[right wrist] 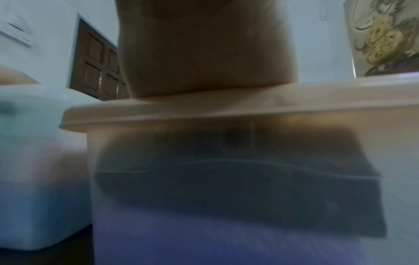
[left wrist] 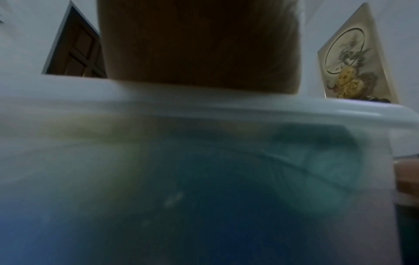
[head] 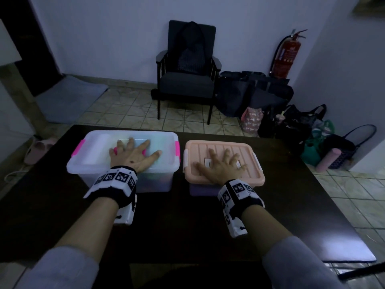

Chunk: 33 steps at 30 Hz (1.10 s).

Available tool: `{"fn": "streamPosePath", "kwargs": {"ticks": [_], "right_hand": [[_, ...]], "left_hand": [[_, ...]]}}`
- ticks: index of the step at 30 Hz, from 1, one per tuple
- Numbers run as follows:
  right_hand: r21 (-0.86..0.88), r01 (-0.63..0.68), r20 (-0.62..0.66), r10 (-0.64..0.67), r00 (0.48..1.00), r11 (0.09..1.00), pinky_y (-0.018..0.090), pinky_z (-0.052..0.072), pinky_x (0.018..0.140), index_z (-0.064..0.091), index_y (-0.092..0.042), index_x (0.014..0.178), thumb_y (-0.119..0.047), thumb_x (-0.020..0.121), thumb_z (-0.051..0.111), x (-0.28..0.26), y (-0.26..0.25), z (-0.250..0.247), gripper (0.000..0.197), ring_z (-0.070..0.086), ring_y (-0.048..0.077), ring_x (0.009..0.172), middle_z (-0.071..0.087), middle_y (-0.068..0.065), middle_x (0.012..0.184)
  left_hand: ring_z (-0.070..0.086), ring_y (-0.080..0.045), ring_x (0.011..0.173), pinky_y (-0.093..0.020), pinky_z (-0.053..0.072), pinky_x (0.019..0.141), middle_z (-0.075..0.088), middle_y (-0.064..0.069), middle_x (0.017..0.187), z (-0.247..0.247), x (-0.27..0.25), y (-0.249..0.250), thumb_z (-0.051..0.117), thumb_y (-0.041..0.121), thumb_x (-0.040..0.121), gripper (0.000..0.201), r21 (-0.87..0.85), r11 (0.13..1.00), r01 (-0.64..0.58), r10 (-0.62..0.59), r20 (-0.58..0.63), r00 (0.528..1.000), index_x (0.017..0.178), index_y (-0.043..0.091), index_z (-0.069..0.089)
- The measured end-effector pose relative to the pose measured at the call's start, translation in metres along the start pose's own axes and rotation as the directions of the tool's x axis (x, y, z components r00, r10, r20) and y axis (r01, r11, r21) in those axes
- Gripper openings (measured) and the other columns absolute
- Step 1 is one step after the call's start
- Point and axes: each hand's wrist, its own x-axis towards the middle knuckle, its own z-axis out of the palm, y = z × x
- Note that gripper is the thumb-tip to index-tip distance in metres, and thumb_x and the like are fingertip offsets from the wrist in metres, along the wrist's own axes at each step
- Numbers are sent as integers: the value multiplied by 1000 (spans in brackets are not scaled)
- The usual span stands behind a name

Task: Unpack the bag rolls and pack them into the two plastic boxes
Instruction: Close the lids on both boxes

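Left hand (head: 135, 157) flat with fingers spread on closed clear box lid (head: 100, 151), right hand (head: 221, 167) flat with fingers spread on closed peach-lidded box (head: 253, 174), neither grip holding anything, boxes side by side on dark tabletop (head: 177, 222), contents blurred.

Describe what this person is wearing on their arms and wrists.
Both forearms end in pale grey sleeves pushed back from the wrists. The left hand and right hand are bare. Each wrist carries a black band faced with white tiles printed with black square markers, plus a white camera block underneath.
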Motion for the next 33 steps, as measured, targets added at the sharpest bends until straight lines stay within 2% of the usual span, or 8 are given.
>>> {"fn": "streamPosePath", "kwargs": {"ticks": [21, 33], "right_hand": [[27, -45, -68, 47, 997, 999, 65, -6, 108, 9, -44, 146, -84, 74, 29, 111, -19, -20, 85, -12, 38, 143, -7, 7, 158], [22, -34, -67, 36, 997, 999, 66, -5, 108, 7, -45, 146, -84, 74, 31, 140, -21, -26, 85, -12, 38, 143, -9, 7, 158]], "left_hand": [[6, -34, 143, -52, 9, 115, 3, -2, 158, -17, 106, 44, 19, 78, 82, 73, 36, 999, -29, 30, -13, 999, 146, 43, 12], [8, -34, 143, -52, 10, 115, 5, -1, 158, -17, 134, 50, 19, 78, 81, 73, 54, 997, -51, 52, -22, 998, 146, 44, 13]]}}
